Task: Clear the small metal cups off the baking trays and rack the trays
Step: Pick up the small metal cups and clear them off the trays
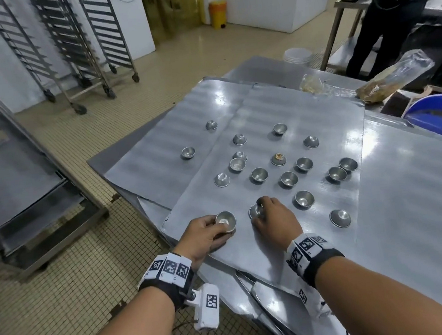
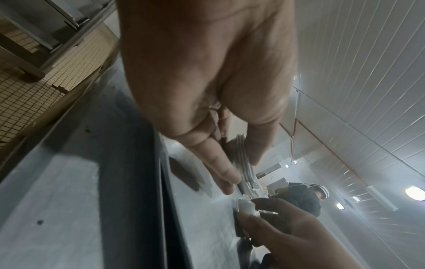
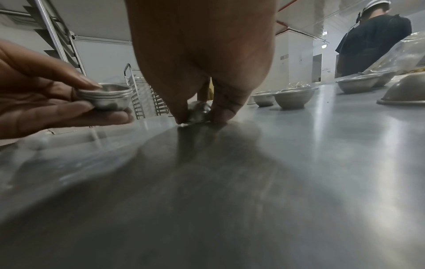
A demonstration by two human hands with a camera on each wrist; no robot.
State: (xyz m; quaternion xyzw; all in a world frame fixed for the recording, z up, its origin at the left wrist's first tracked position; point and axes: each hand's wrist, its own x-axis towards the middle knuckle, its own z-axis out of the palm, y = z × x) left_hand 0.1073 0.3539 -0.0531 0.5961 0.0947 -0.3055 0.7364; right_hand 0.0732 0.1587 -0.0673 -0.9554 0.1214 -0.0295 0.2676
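my left hand (image 1: 205, 235) held a nested stack of cups (image 1: 225, 221) just above the near tray (image 1: 251, 252). beside it my right hand (image 1: 274, 219) pinched one upturned cup (image 1: 255, 210) flat on that tray. farther out, loose cups (image 1: 288, 179) dotted both overlapping trays on the bench (image 1: 424, 199).

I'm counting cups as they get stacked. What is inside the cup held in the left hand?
The held cup shows several nested rims, so more cups sit inside. The left hand covers part; the exact count is unclear.
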